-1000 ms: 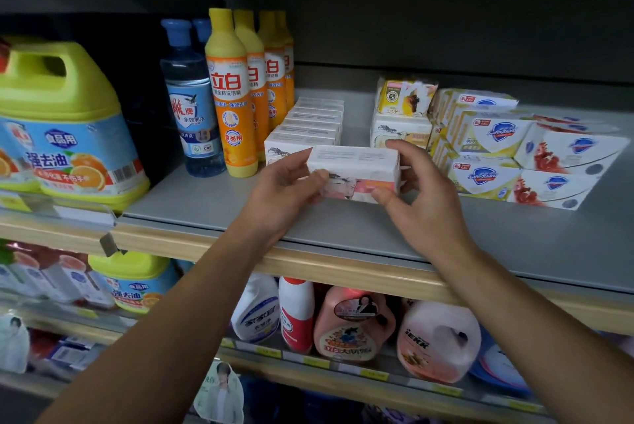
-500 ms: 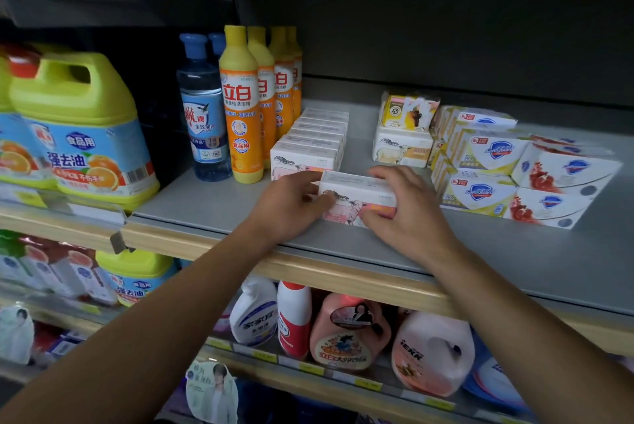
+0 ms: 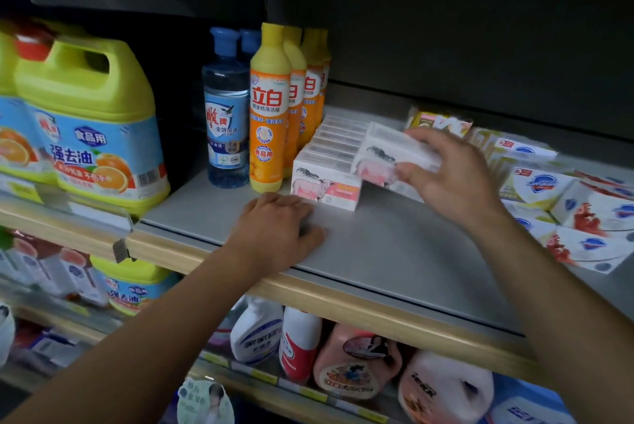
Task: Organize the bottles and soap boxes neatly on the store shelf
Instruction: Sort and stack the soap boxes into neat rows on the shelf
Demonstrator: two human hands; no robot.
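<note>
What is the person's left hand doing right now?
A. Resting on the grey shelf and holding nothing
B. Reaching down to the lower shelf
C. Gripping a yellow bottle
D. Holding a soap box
A: the left hand lies on the grey shelf in front of the row of soap boxes and holds nothing, while the right hand holds a pink and white soap box.

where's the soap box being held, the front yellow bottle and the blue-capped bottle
held soap box point(image 3: 380, 157): head view, on its printed front face
front yellow bottle point(image 3: 267, 108): head view, on its orange label
blue-capped bottle point(image 3: 224, 121): head view, on its label
</note>
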